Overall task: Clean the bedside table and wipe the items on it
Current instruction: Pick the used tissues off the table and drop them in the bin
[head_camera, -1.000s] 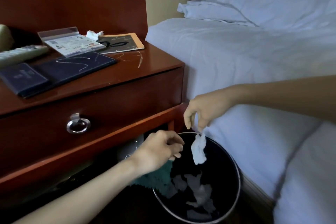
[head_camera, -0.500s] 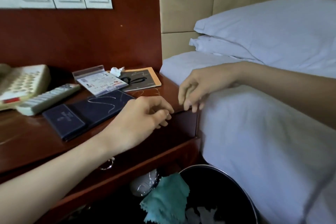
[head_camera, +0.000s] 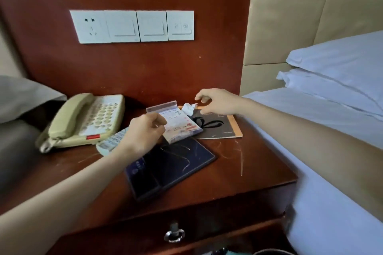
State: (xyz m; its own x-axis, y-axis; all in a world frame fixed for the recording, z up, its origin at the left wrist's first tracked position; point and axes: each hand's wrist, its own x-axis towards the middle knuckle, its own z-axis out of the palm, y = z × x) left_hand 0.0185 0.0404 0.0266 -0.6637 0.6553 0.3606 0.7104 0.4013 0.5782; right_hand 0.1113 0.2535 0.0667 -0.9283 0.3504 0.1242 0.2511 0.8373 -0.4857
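Crumpled tissue (head_camera: 189, 108) just left of the right hand (head_camera: 219, 102), fingers spread, empty.

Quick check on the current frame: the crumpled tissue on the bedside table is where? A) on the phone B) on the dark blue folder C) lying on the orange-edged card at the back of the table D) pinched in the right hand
C: the tissue lies on the back corner of the card, with the open right hand just above and beside it, not yet touching.
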